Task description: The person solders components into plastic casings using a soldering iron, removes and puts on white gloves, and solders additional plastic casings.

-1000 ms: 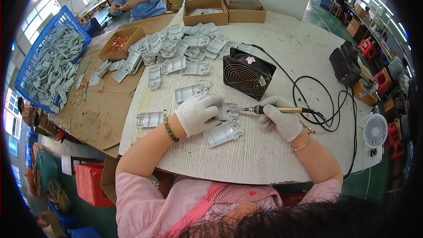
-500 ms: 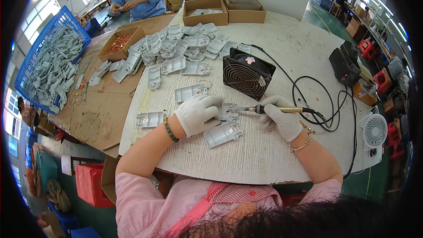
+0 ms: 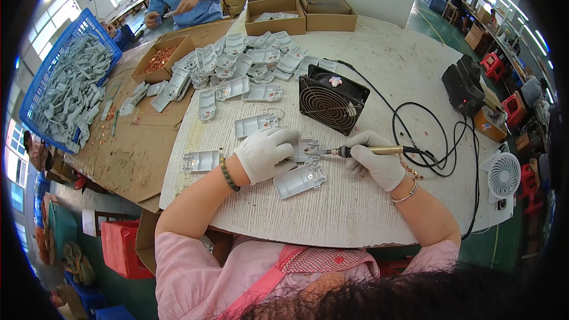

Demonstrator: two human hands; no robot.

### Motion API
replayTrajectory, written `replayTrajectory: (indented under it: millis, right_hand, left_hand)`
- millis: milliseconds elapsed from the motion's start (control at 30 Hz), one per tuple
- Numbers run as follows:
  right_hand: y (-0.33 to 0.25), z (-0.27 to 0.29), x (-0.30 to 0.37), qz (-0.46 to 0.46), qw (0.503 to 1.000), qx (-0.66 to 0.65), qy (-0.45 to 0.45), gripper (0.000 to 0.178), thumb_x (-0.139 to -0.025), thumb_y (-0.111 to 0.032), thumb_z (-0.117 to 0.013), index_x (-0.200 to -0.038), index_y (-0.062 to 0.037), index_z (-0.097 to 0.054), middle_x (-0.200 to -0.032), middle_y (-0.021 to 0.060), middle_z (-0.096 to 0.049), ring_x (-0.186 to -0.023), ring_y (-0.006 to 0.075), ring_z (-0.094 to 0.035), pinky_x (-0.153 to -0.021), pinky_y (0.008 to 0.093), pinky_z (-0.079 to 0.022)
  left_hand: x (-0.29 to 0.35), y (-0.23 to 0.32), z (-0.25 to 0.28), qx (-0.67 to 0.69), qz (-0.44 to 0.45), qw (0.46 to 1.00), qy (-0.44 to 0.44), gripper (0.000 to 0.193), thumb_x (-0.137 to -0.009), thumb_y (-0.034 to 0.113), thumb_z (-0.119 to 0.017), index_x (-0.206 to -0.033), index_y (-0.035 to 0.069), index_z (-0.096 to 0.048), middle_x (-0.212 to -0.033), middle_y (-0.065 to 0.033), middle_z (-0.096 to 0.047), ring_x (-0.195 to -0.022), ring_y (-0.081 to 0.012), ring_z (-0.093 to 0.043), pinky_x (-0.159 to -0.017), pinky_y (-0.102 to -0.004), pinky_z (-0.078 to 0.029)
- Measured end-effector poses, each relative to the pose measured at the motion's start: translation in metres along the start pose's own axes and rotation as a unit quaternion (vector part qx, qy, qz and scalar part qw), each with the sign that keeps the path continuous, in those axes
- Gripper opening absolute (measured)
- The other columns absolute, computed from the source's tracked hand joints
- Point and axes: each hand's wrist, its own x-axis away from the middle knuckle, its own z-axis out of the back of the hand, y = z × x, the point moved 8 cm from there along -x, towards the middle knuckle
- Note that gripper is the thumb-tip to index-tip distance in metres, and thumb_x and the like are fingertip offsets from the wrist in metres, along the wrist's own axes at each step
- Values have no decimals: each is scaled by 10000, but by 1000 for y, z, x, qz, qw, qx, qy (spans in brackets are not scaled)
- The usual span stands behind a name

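My right hand (image 3: 372, 160), in a white glove, grips a soldering iron (image 3: 386, 150) with a gold-coloured handle. Its tip points left and reaches the end of a small grey plastic casing (image 3: 303, 149). My left hand (image 3: 269, 154), gloved too, has its fingers closed on that casing's left side and hides part of it. Just below lies another open casing (image 3: 299, 181) with small metal pieces at its right end. Two more casings are close by: one (image 3: 255, 125) above my left hand and one (image 3: 201, 161) left of my wrist.
A black square fan (image 3: 332, 99) stands beyond my hands, near a heap of casings (image 3: 237, 65). Copper-coloured parts fill a cardboard box (image 3: 142, 75); a blue basket (image 3: 35, 92) holds grey pieces. The cable (image 3: 409, 106) loops toward a black unit (image 3: 462, 86). A white fan (image 3: 504, 176) sits right.
The soldering iron has shifted slightly left and down, its tip further over the casing. My left hand stays put. Across the table, a co-worker's hands have moved apart.
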Motion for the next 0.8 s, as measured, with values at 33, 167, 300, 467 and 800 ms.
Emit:
replayTrajectory:
  millis: [33,167,300,467,800]
  right_hand:
    - [0,0,0,-2,1000,7,3,142,-931,-137,-609,-995,-11,-624,-756,71,-686,-605,114,-661,-522,230,-536]
    - [0,0,1,-7,1000,0,1,129,-932,-125,-603,-997,-14,-620,-762,73,-687,-606,116,-661,-530,236,-546]
    - [0,-1,0,-2,1000,16,-4,115,-943,-114,-587,-1008,-21,-608,-779,75,-689,-616,117,-659,-548,246,-565]
    - [2,1,0,-2,1000,14,1,124,-947,-116,-579,-1013,-14,-606,-782,81,-686,-614,121,-659,-537,244,-561]
    - [3,9,-3,21,999,-27,18,150,-973,-144,-534,-1030,-16,-588,-774,85,-668,-596,120,-651,-520,240,-553]
  left_hand:
    - [0,0,0,1,1,1000,-1,160,-758,186,-723,-797,68,-622,-1141,-100,-629,-985,-274,-623,-833,-398,-501]
    - [0,0,0,-2,-1,1000,2,158,-755,185,-722,-792,69,-621,-1143,-98,-632,-976,-272,-624,-831,-396,-501]
    - [0,0,0,-1,-2,1000,8,162,-754,188,-724,-792,69,-621,-1145,-98,-633,-974,-272,-624,-831,-397,-500]
    - [0,0,0,-3,-2,1000,4,166,-754,192,-726,-791,69,-620,-1149,-100,-632,-978,-272,-625,-833,-398,-500]
    - [0,0,0,-4,1,1000,3,161,-762,198,-722,-800,73,-628,-1151,-96,-632,-974,-265,-626,-837,-392,-500]
